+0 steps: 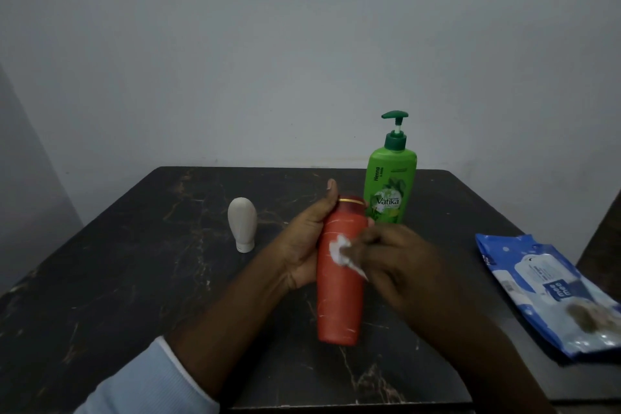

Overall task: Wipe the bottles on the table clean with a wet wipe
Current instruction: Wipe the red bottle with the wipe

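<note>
Your left hand (307, 245) grips the red bottle (341, 299) from its left side. The palm cups the upper body, the thumb runs up beside the cap with its gold band, and fingertips curl round and show on the bottle's far right edge. The bottle sits in the middle of the view, leaning with its cap away from you and its base toward you. Whether the base touches the table (134, 279) cannot be told from here.

Your right hand (400, 265) comes in from the right with its fingers bunched, pinching a small white wet wipe (341, 250) and pressing it against the front of the red bottle, on the upper half. Part of the wipe trails out below your fingers. Pale streaks show on the bottle's surface, lower down.

Just behind the red bottle's cap, a little to the right, a green pump bottle (389, 185) stands upright near the table's far edge, its label facing you — the pump head points left and right across the top. Well to the left, apart from everything else, a small white bottle (242, 223) stands on its cap with the rounded end up.

A blue pack of wipes (544, 292) lies flat at the table's right edge, near your right forearm. A brownish blur sits on its near end; you cannot tell what it is.

A light blue sleeve (151, 383) covers your left forearm at the bottom left. The table is dark with pale marbled veins, set against a plain grey wall.
</note>
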`<action>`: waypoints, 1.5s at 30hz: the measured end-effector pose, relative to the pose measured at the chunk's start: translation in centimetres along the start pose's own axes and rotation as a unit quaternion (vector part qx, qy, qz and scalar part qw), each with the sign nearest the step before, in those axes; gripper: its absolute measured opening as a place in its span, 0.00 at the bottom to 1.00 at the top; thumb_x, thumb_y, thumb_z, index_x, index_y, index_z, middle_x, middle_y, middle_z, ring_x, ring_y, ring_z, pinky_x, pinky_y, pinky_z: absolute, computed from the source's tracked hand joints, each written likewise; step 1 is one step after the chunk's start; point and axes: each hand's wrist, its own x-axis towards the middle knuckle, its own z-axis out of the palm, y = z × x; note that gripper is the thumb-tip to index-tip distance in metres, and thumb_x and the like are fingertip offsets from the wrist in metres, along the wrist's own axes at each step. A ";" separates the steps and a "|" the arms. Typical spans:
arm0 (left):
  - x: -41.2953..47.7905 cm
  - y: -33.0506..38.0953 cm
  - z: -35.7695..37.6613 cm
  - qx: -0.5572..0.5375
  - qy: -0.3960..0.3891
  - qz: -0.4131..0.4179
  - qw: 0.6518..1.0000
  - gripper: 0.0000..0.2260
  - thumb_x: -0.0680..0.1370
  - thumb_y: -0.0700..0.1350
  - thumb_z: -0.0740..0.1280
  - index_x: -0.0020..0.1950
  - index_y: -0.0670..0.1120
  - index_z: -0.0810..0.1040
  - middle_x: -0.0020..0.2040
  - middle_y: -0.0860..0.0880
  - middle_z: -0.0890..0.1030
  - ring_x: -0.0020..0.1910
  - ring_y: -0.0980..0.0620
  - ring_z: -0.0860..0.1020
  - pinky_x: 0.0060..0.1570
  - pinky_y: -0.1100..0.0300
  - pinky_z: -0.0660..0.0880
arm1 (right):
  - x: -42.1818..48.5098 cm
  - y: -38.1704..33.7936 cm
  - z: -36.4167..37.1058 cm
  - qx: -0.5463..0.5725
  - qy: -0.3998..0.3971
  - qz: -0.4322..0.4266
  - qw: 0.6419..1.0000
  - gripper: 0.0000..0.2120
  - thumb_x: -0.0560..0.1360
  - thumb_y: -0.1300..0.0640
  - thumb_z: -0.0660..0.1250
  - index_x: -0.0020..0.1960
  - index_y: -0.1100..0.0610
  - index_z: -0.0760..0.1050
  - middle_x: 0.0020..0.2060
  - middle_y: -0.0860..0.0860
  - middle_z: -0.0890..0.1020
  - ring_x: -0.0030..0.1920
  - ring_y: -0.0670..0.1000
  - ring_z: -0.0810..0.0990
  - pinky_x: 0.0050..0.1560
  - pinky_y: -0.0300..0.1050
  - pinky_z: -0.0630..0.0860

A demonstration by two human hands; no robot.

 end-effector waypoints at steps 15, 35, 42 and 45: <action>-0.2 0.0 0.4 0.015 -0.006 0.013 1.000 0.29 0.82 0.65 0.61 0.67 0.42 0.77 0.53 0.39 0.82 0.48 0.43 0.79 0.51 0.51 0.78 | -0.3 0.0 0.9 0.079 -0.147 -0.046 0.985 0.10 0.77 0.55 0.65 0.55 0.49 0.82 0.51 0.45 0.77 0.50 0.41 0.76 0.50 0.29 0.69; -0.3 0.2 0.2 -0.028 -0.058 0.014 0.998 0.26 0.80 0.55 0.59 0.71 0.39 0.76 0.54 0.37 0.80 0.48 0.42 0.77 0.52 0.51 0.75 | -0.2 -0.9 0.9 0.091 -0.102 -0.044 0.990 0.10 0.77 0.56 0.66 0.56 0.51 0.82 0.45 0.47 0.75 0.44 0.43 0.75 0.43 0.36 0.72; -0.4 0.0 0.3 -0.014 -0.094 0.002 0.996 0.22 0.81 0.55 0.63 0.70 0.45 0.79 0.55 0.42 0.83 0.48 0.47 0.81 0.52 0.52 0.78 | -0.2 0.3 1.4 0.086 0.085 0.042 0.992 0.11 0.78 0.52 0.63 0.55 0.51 0.82 0.46 0.47 0.76 0.45 0.43 0.76 0.43 0.41 0.75; -0.2 -0.3 0.3 0.031 -0.064 -0.002 0.997 0.24 0.79 0.57 0.70 0.71 0.48 0.78 0.62 0.40 0.79 0.49 0.46 0.79 0.51 0.51 0.76 | -0.4 1.4 2.2 0.045 0.219 0.109 0.969 0.09 0.77 0.56 0.66 0.56 0.48 0.79 0.47 0.47 0.76 0.44 0.41 0.76 0.44 0.37 0.75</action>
